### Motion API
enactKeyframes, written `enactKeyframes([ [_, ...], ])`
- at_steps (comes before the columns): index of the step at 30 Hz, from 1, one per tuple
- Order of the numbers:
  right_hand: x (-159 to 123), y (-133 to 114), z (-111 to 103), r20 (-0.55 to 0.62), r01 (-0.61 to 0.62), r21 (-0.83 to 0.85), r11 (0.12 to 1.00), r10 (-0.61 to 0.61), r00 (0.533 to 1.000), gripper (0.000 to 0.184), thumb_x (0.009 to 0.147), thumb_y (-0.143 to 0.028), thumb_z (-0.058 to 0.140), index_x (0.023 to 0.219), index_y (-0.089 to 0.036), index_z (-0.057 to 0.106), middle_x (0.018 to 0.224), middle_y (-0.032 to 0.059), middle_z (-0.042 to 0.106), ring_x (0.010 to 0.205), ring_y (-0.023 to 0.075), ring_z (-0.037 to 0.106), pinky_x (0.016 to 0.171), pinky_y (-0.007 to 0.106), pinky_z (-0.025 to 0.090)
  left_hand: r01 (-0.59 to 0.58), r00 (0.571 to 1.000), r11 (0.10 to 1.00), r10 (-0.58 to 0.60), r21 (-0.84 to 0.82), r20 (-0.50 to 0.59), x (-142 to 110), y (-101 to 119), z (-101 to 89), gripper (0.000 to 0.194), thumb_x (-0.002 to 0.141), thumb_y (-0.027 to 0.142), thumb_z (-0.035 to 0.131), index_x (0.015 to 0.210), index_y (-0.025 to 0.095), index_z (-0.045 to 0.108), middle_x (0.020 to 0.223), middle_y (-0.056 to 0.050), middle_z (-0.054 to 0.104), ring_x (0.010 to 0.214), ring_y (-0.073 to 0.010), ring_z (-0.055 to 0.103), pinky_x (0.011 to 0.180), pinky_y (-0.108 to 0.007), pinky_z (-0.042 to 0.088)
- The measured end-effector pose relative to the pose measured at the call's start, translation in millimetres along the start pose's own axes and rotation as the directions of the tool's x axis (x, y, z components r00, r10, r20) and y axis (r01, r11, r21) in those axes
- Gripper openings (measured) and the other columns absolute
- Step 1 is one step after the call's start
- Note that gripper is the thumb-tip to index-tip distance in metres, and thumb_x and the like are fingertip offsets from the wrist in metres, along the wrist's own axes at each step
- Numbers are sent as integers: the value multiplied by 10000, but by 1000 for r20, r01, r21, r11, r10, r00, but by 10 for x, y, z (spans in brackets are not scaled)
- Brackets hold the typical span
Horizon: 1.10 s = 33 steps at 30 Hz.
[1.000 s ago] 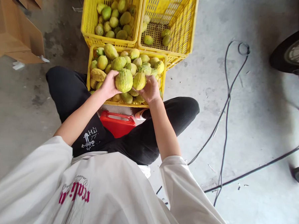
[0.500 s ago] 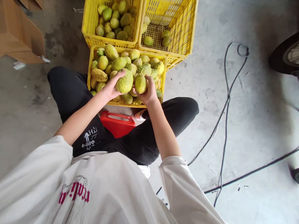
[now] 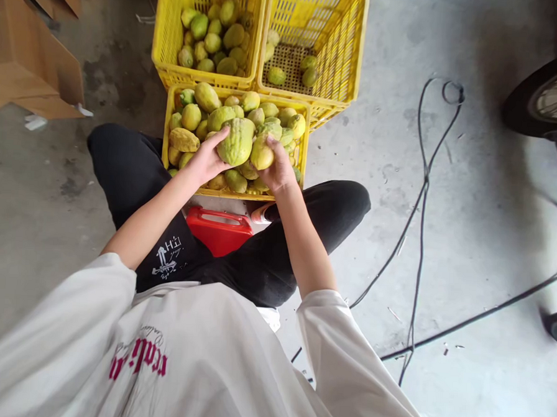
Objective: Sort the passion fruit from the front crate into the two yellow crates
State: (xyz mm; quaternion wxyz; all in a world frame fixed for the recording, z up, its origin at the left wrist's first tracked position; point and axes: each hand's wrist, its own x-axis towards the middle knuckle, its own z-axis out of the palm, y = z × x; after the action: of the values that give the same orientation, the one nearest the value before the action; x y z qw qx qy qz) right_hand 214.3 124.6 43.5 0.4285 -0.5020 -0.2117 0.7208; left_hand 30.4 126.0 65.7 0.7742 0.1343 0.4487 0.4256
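Note:
My left hand (image 3: 207, 162) is closed around the side of a large, bumpy yellow-green citron (image 3: 236, 142), its thumb along the upper left of the fruit. In my right hand (image 3: 279, 171) is a smaller, smoother citron (image 3: 262, 153), gripped with the thumb on top. The two fruits are side by side, close together, above the near yellow crate (image 3: 204, 192). That crate is heaped with more yellow-green citrons (image 3: 207, 97), some rough-skinned. The fingers beneath both held fruits are mostly hidden.
Behind the near crate stand a left yellow crate (image 3: 163, 40) with many fruits and a right one (image 3: 354, 57) with several. A red plastic stool (image 3: 218, 236) is between my legs. Cardboard boxes (image 3: 23, 52) stand left; a black cable (image 3: 421, 241) and a wheel (image 3: 552, 98) are right.
Both hands have turned their fruits in place: the large citron now shows a ribbed side and sits slightly higher, and the smaller one has tilted. Both stay held.

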Motion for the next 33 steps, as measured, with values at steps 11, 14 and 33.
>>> enactKeyframes([
  [11,-5,76,18,-46,-86,67,994,89,995,505,762,-638,973,1040,-356,660,1050,-12,817,1242,300,736,920,460,710,-41,999,997,40,67,8,98,-219,-71,447,1105,421,720,1527,297,640,1479,-63,822,1585,-328,671,1335,-538,560],
  [14,28,46,-49,6,-84,79,993,84,996,426,823,-617,892,1025,-355,625,1000,-11,814,1275,311,707,986,518,684,-23,998,996,27,83,-49,110,-149,-107,432,1075,452,739,1466,283,668,1435,-91,833,1564,-375,676,1275,-571,601],
  [33,48,245,-103,-39,-25,54,998,28,999,537,712,-406,1053,986,-341,596,1040,-54,808,1206,248,740,891,418,738,-53,999,990,53,132,4,78,-255,-137,449,935,310,886,1363,277,756,1231,-43,896,1437,-340,765,1300,-566,582],
])
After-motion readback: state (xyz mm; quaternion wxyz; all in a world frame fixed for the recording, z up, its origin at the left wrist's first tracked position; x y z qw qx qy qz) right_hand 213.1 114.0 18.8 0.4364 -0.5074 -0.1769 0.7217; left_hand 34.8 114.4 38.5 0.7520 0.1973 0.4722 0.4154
